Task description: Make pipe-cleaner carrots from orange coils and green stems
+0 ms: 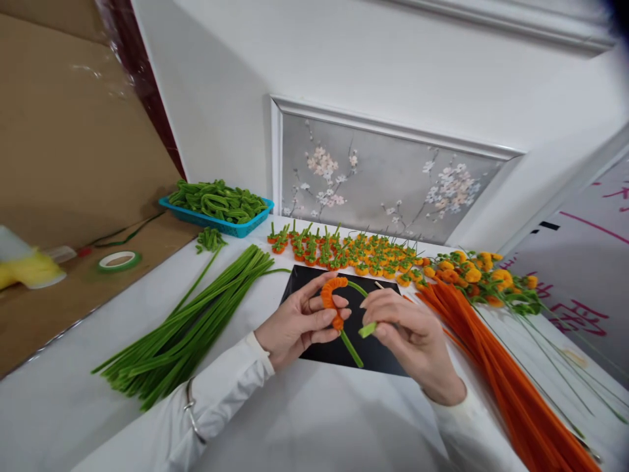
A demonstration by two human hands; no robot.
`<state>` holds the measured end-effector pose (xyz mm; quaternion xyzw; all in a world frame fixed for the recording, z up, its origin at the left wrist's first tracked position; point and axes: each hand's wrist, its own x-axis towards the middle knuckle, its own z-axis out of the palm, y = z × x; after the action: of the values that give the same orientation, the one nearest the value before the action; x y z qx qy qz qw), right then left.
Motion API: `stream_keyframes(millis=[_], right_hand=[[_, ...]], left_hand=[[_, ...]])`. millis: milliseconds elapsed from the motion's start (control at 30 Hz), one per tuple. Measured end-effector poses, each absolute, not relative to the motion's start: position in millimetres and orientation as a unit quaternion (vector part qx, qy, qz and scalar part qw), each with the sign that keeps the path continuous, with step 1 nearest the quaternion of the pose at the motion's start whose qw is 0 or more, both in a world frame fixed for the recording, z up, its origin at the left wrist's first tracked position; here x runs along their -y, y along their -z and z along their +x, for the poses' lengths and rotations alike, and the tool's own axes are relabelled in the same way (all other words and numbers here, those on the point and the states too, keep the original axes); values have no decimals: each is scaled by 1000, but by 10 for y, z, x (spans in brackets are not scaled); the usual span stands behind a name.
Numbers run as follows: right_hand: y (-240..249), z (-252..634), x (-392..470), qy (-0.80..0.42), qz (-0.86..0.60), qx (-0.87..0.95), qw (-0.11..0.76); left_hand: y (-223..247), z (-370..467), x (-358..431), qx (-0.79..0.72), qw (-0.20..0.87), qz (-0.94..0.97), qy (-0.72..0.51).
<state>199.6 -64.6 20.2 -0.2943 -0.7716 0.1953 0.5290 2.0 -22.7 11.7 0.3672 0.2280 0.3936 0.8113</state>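
Note:
My left hand (307, 318) pinches a curved orange coil (330, 295) that is wound round a green stem (351, 349). One end of the stem points down toward me; the other arches from the coil's top toward my right hand (410, 334). Between the thumb and fingers of my right hand is a short light-green piece (367, 330). Whether the arching stem also touches those fingers is hard to see. Both hands are above a black board (339, 354) on the white table (314, 419).
Left lie long green stems (191, 328), a blue basket (240, 228) of green loops and green tape (119, 260). Behind the board stand rows of small orange pumpkin shapes (376, 259). Long orange strips (491, 367) and orange-and-green bunches (474, 275) are at right.

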Motion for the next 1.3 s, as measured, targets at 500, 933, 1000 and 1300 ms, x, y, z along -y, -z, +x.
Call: stream_keyframes(millis=[500,933,1000,1300], right_hand=[[-164,1879,715,-113,-374,789,474],[-131,1802,709,-93,-370,797,469],[-117,1778,707,-80,-367,796,474],[-56,1696,699,33,-387,808,443]], left_hand=[[-135,25,157,-231,783,336,-470],[-109,62,186,-239,767,348,-483],[-90,82,210,-240,767,348,-484],[-31,166,291,-218,780,333,-483]])
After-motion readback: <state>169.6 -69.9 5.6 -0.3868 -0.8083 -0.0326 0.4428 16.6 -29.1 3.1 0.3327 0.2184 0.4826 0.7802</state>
